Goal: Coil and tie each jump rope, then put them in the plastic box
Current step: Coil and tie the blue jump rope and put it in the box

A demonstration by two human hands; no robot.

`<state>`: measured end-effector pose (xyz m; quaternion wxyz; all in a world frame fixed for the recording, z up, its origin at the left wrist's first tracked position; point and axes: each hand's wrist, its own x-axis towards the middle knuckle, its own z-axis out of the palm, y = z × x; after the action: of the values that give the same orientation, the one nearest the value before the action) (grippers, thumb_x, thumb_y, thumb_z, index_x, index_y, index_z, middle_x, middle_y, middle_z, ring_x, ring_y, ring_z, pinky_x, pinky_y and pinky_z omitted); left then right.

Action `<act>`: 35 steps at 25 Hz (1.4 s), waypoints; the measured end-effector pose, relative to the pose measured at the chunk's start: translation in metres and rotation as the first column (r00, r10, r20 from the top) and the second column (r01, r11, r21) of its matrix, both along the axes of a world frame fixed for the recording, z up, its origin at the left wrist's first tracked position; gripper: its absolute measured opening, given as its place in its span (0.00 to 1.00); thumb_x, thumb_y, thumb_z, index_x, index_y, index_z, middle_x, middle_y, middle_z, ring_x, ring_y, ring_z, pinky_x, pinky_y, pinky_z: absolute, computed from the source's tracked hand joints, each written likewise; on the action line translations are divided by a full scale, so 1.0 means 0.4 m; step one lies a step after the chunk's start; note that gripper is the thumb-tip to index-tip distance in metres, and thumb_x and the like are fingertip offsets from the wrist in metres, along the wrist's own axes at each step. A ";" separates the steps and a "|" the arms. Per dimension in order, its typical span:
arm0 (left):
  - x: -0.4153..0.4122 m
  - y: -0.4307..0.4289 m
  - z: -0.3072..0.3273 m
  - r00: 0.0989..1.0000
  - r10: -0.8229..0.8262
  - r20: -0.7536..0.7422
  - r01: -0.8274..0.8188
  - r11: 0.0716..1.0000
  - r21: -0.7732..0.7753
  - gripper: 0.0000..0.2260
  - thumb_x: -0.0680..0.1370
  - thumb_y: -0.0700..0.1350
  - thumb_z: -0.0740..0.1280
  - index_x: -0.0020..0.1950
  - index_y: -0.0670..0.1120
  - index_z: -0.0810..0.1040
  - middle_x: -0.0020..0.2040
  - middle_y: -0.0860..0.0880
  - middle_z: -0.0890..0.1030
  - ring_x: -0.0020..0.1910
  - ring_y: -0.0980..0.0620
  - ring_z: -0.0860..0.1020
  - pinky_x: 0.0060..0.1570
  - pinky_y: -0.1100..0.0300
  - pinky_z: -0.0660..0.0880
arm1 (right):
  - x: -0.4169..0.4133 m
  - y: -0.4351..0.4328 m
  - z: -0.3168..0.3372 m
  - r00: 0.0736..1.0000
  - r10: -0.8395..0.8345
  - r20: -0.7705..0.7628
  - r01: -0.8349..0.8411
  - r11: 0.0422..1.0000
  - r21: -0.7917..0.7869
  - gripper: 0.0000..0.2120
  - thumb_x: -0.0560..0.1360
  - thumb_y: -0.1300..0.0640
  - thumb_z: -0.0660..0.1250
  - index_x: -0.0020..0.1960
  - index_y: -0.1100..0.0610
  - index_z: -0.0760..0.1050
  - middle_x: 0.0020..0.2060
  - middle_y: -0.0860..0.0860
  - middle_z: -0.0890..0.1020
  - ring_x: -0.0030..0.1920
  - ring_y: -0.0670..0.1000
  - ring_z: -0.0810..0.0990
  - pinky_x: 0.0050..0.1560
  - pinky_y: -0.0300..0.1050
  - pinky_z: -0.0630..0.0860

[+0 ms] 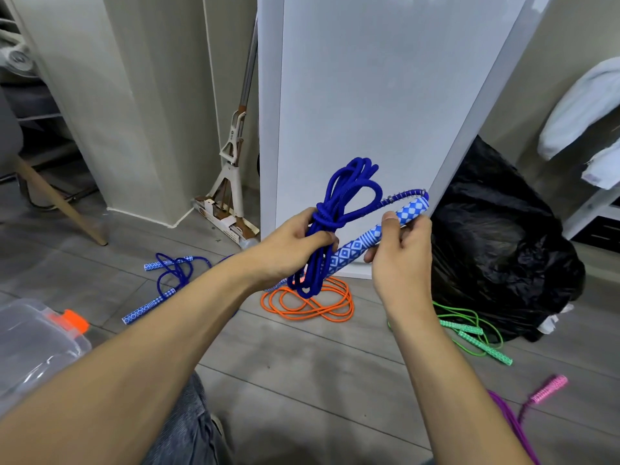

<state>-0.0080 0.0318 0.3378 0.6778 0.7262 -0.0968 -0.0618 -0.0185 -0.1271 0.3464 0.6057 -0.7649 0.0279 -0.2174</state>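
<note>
Head view: hands grip the coiled blue rope between them.

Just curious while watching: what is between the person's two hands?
Head view: the patterned handle of the blue rope spans between left hand and right hand.

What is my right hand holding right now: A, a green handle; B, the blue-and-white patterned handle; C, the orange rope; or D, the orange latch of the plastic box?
B: the right hand pinches the blue-and-white patterned handle, while the left hand grips the coiled blue rope.
</note>
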 end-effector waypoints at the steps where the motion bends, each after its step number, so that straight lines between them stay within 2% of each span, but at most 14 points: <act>1: 0.000 -0.001 0.002 1.000 -0.012 -0.003 0.012 1.000 -0.018 0.06 0.81 0.37 0.62 0.57 0.45 0.73 0.43 0.48 0.80 0.40 0.57 0.77 0.44 0.62 0.75 | 0.001 0.001 0.000 1.000 -0.013 -0.012 0.014 0.999 0.048 0.10 0.83 0.53 0.59 0.52 0.60 0.66 0.33 0.54 0.78 0.31 0.52 0.79 0.38 0.50 0.75; 3: 0.005 0.000 0.000 1.000 -0.009 0.002 0.009 0.999 -0.044 0.07 0.81 0.37 0.61 0.57 0.46 0.73 0.43 0.49 0.79 0.40 0.57 0.77 0.44 0.65 0.74 | 0.001 0.008 -0.003 0.998 -0.023 -0.052 0.029 0.993 0.119 0.09 0.83 0.53 0.58 0.52 0.59 0.66 0.29 0.50 0.79 0.29 0.50 0.79 0.38 0.48 0.75; 6: 0.009 0.006 -0.006 1.000 0.024 -0.012 -0.025 0.997 -0.076 0.07 0.82 0.36 0.61 0.59 0.44 0.73 0.45 0.48 0.80 0.43 0.54 0.78 0.48 0.61 0.75 | -0.003 0.019 -0.007 0.992 0.025 -0.124 0.002 0.977 0.214 0.08 0.83 0.54 0.58 0.52 0.58 0.65 0.25 0.43 0.81 0.32 0.56 0.83 0.42 0.56 0.79; 11: 0.011 0.013 0.003 0.991 0.123 -0.042 -0.129 0.977 -0.171 0.10 0.82 0.34 0.59 0.62 0.40 0.73 0.47 0.46 0.83 0.46 0.54 0.83 0.48 0.63 0.78 | -0.028 0.040 0.002 0.993 0.104 -0.053 -0.096 0.985 0.140 0.07 0.83 0.55 0.59 0.48 0.52 0.63 0.27 0.50 0.83 0.32 0.55 0.86 0.42 0.56 0.83; 14: 0.015 0.022 -0.002 0.983 0.177 -0.042 -0.182 0.961 -0.209 0.10 0.82 0.33 0.58 0.61 0.41 0.74 0.47 0.45 0.83 0.52 0.48 0.84 0.55 0.57 0.79 | -0.026 0.046 0.002 0.976 0.157 -0.152 -0.114 0.959 0.260 0.05 0.83 0.57 0.59 0.50 0.57 0.64 0.23 0.50 0.79 0.33 0.58 0.86 0.39 0.54 0.83; 17: 0.002 0.021 0.007 0.991 0.079 -0.110 -0.109 0.946 -0.307 0.10 0.82 0.32 0.58 0.57 0.42 0.75 0.44 0.46 0.82 0.49 0.45 0.84 0.51 0.55 0.80 | -0.008 0.021 0.011 0.957 0.153 -0.245 -0.083 0.958 0.274 0.05 0.82 0.58 0.58 0.52 0.60 0.65 0.20 0.49 0.74 0.24 0.54 0.81 0.26 0.45 0.74; 19: -0.004 0.019 0.024 0.988 0.009 -0.157 -0.066 0.930 -0.362 0.09 0.82 0.33 0.58 0.56 0.42 0.75 0.43 0.45 0.82 0.44 0.47 0.84 0.44 0.58 0.80 | 0.001 0.004 0.020 0.960 0.127 -0.248 -0.057 0.961 0.272 0.05 0.80 0.58 0.59 0.50 0.59 0.66 0.18 0.47 0.69 0.19 0.49 0.72 0.26 0.43 0.65; 21: -0.012 0.009 0.040 0.979 -0.054 -0.195 -0.028 0.919 -0.394 0.09 0.82 0.34 0.57 0.58 0.39 0.74 0.42 0.45 0.82 0.41 0.50 0.84 0.40 0.59 0.80 | 0.003 -0.006 0.023 0.961 0.122 -0.249 -0.015 0.919 0.394 0.06 0.80 0.58 0.59 0.45 0.57 0.65 0.17 0.45 0.65 0.17 0.46 0.64 0.24 0.41 0.60; 22: -0.017 0.002 0.045 0.975 -0.078 -0.208 -0.014 0.913 -0.407 0.10 0.82 0.34 0.57 0.60 0.38 0.74 0.42 0.45 0.83 0.39 0.50 0.83 0.41 0.58 0.82 | 0.001 -0.006 0.027 0.962 0.121 -0.244 0.006 0.887 0.461 0.08 0.81 0.59 0.59 0.44 0.57 0.64 0.18 0.46 0.63 0.17 0.46 0.62 0.24 0.41 0.59; 24: -0.024 -0.009 0.049 0.971 -0.096 -0.218 -0.014 0.889 -0.457 0.10 0.82 0.34 0.57 0.59 0.37 0.75 0.42 0.43 0.84 0.40 0.48 0.83 0.50 0.51 0.82 | -0.008 0.000 0.038 0.975 0.116 -0.191 -0.001 0.857 0.515 0.09 0.81 0.59 0.59 0.43 0.56 0.63 0.19 0.47 0.63 0.17 0.46 0.63 0.24 0.41 0.59; 26: -0.020 -0.007 0.047 0.980 -0.047 -0.195 -0.049 0.886 -0.461 0.10 0.82 0.34 0.57 0.57 0.38 0.77 0.45 0.43 0.85 0.43 0.47 0.83 0.54 0.46 0.80 | -0.018 0.007 0.039 0.985 0.142 -0.097 -0.087 0.897 0.434 0.07 0.83 0.58 0.58 0.46 0.57 0.64 0.19 0.48 0.67 0.19 0.49 0.71 0.25 0.41 0.65; 29: -0.011 0.003 0.032 0.982 0.087 -0.170 -0.148 0.909 -0.390 0.10 0.81 0.34 0.58 0.55 0.39 0.78 0.46 0.44 0.86 0.43 0.50 0.83 0.48 0.56 0.82 | -0.032 0.016 0.036 0.971 0.234 -0.046 -0.221 0.957 0.188 0.07 0.83 0.55 0.58 0.51 0.58 0.65 0.23 0.52 0.77 0.26 0.55 0.81 0.30 0.44 0.70; 32: -0.011 0.003 0.021 0.973 0.156 -0.172 -0.207 0.919 -0.336 0.09 0.82 0.34 0.58 0.56 0.40 0.76 0.46 0.45 0.85 0.40 0.52 0.83 0.42 0.63 0.79 | -0.041 0.010 0.044 0.958 0.286 -0.032 -0.286 0.958 -0.014 0.08 0.83 0.52 0.60 0.52 0.56 0.66 0.30 0.53 0.82 0.28 0.54 0.82 0.34 0.48 0.73; 35: -0.005 -0.001 0.024 0.974 0.185 -0.127 -0.216 0.930 -0.298 0.09 0.82 0.35 0.57 0.59 0.40 0.74 0.50 0.41 0.84 0.45 0.48 0.83 0.48 0.57 0.80 | -0.050 0.020 0.027 0.943 0.332 -0.033 -0.332 0.925 -0.186 0.05 0.82 0.51 0.62 0.55 0.51 0.69 0.35 0.50 0.85 0.29 0.51 0.82 0.37 0.50 0.79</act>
<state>-0.0101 0.0313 0.3472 0.7899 0.6132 0.0024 -0.0113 -0.0387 -0.1192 0.3571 0.5586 -0.8126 -0.1222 -0.1132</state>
